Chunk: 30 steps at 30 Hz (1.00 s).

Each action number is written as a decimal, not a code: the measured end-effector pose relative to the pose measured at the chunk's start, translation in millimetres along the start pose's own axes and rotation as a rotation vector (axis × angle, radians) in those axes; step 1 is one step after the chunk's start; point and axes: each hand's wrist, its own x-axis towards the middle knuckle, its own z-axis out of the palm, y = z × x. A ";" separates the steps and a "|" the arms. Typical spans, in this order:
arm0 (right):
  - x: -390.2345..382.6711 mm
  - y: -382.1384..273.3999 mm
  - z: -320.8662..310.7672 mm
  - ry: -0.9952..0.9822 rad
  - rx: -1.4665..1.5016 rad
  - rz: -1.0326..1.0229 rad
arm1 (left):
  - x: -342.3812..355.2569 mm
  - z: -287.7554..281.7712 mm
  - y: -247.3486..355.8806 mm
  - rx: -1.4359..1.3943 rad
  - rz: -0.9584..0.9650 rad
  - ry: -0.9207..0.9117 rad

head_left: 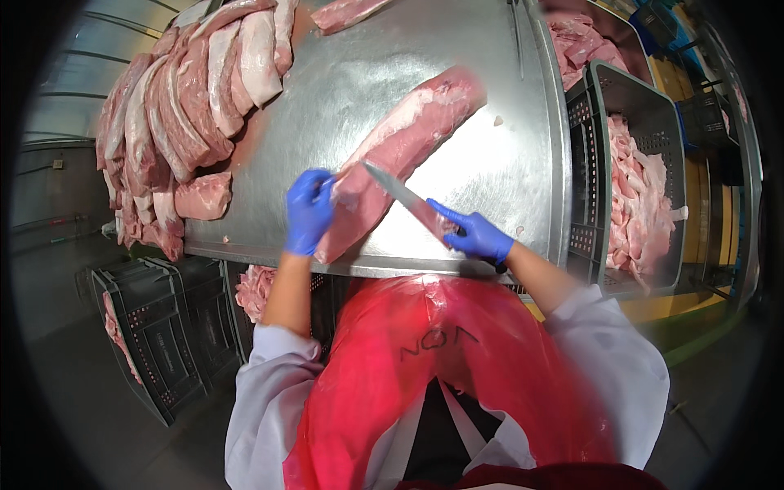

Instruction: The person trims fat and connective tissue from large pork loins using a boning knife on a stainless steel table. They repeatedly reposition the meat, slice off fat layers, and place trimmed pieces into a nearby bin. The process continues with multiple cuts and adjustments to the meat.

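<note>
A long pink piece of meat with a pale fat strip lies diagonally on the steel table. My left hand, in a blue glove, is at its lower left edge, fingers curled onto the meat, pinched on that edge. My right hand, also gloved in blue, grips a knife whose blade points up-left, its tip over the middle of the meat near my left hand. A red apron covers my front below the table edge.
Several long cuts are piled at the table's left, a smaller chunk beside them. Another piece lies at the far edge. Dark crates of trimmings line the right; more crates stand below left. A thin rod lies at top right.
</note>
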 end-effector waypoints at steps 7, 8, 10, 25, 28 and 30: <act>117.9 -5.7 -104.4 0.538 -0.109 0.018 | -196.2 -180.2 -192.0 0.276 -0.555 0.176; 134.2 -13.6 -111.8 0.530 -0.281 0.040 | -229.6 -199.9 -208.2 0.416 -0.701 0.086; 152.7 -8.1 -123.2 0.517 -0.307 -0.014 | -251.3 -199.9 -203.0 0.882 -0.798 -0.173; 62.8 -9.1 -86.7 0.337 -0.219 0.153 | -91.0 23.8 -64.1 0.531 0.008 -0.159; 66.2 5.3 -87.0 0.357 -0.219 0.043 | -90.8 13.4 -81.9 0.507 0.040 -0.201; 102.8 -35.3 -102.8 0.365 -0.149 0.159 | -77.0 8.1 -88.1 0.518 0.087 -0.241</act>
